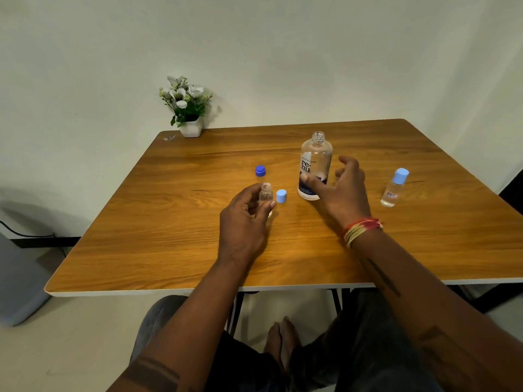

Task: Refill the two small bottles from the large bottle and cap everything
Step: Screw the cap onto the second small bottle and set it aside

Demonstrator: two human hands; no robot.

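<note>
My left hand (243, 222) grips an uncapped small clear bottle (266, 193) that stands on the wooden table (169, 222). Just right of it lies a light blue cap (281, 196), and a dark blue cap (260, 170) sits behind it. The large clear bottle (315, 162) stands upright with its neck uncovered at the table's middle. My right hand (343, 190) is spread beside it, thumb against its lower front, fingers behind and not closed. A second small bottle (394, 189) with a light blue cap on stands upright at the right.
A white pot of artificial flowers (189, 108) stands at the far left corner against the wall. A grey bin (19, 284) is on the floor left of the table. My legs and feet are under the near edge.
</note>
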